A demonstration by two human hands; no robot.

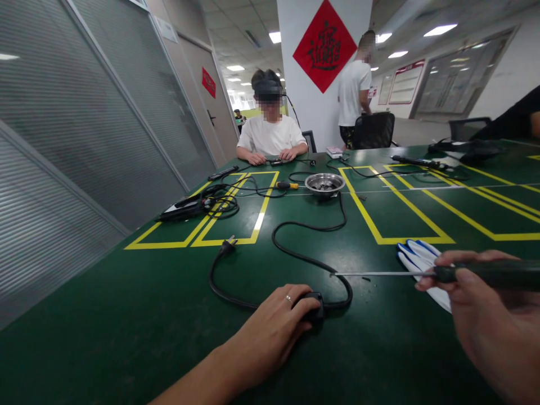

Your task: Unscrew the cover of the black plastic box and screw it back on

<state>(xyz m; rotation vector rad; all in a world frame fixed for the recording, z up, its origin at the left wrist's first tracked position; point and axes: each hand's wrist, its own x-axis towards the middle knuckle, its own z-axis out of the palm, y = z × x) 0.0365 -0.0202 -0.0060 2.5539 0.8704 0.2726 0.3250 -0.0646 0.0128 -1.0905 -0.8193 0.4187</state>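
My left hand (280, 318) is closed over a small black box (317, 306) on the green table, a ring on one finger. A black power cord (312, 260) leaves the box on the right and curves away toward the metal bowl. On the left another length of cord runs to a plug (228, 244) with metal prongs. In my right hand (485, 304) is a screwdriver (476, 274) with a dark handle. Its long thin shaft points left, the tip above the table near the cord. Beneath that hand lies a white glove with blue edging (419, 256).
A metal bowl (324, 183) holding small parts stands mid-table beside a yellow-and-black screwdriver (287, 185). Coiled black cables (215, 203) lie at the left. Yellow tape (379, 233) marks rectangles. A person (272, 132) sits opposite, both hands on the table; another person (354, 90) stands behind.
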